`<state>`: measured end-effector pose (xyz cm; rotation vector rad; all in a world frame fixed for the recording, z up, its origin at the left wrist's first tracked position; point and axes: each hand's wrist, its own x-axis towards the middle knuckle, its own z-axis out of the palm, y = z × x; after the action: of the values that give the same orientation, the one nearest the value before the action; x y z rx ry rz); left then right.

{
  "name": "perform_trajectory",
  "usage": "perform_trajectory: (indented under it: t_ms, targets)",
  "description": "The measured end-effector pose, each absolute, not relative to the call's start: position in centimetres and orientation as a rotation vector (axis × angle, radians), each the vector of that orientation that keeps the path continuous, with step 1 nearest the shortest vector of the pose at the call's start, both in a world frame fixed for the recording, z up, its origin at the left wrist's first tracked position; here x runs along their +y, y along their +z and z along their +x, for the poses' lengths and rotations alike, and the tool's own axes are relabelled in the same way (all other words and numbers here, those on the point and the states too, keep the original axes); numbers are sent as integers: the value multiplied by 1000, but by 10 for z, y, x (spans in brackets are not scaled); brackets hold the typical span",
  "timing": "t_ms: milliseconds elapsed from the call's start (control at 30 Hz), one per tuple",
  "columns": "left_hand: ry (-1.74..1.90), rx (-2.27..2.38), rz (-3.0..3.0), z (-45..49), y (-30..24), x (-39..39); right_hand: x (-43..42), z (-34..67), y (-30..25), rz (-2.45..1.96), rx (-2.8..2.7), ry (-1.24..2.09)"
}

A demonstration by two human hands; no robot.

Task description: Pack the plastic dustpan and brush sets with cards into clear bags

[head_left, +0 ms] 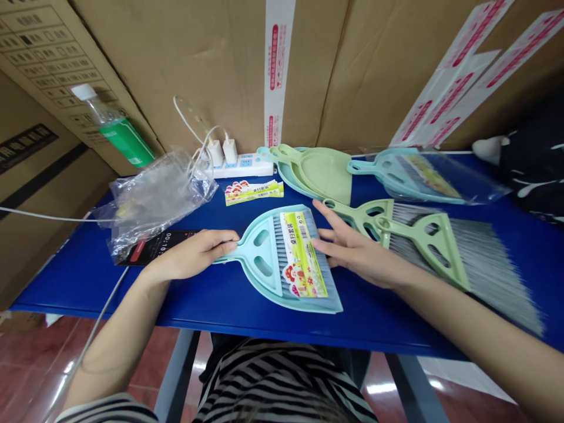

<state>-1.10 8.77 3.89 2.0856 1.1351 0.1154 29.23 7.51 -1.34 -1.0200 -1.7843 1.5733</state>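
Left hand (194,255): palm down, fingers curled closed, thumb lying along them. Right hand (356,249): palm down, open, fingers extended, thumb spread wide. Left forearm (117,335) and right forearm (467,332): bare, angled inward from the lower corners. Striped sleeve (106,413): at left elbow.

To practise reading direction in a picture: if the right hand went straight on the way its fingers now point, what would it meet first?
The right hand would probably meet the label on the teal brush first. Its fingertips look very close to that label, though depth is hard to judge from this view.
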Motion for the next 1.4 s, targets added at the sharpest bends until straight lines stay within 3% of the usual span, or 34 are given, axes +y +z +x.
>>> perform_trajectory:
  t_ms: [167, 400, 600, 867, 967, 1133, 1400]
  targets:
    - [162, 1160, 2171, -7, 35, 86, 73, 283, -14, -1077, -1413, 1840]
    - [263, 1208, 2403, -5, 35, 86, 73, 284, -14, -1110, -1418, 1795]
    - [649, 1954, 2650, -17, 37, 92, 75, 284, -13, -1162, -1580, 1675]
    - [479, 2310, 2632, -30, 35, 100, 77, 288, -6, -1156, -1499, 1636]
    - [554, 2182, 2712, -29, 36, 98, 79, 294, 2, -1149, -1480, 1549]
    - [600, 1594, 2882, -27, 39, 94, 81, 309, 23, -1195, -1418, 1386]
    - [184, 823, 2743, -7, 40, 77, 85, 326, 46, -1311, -1265, 1302]
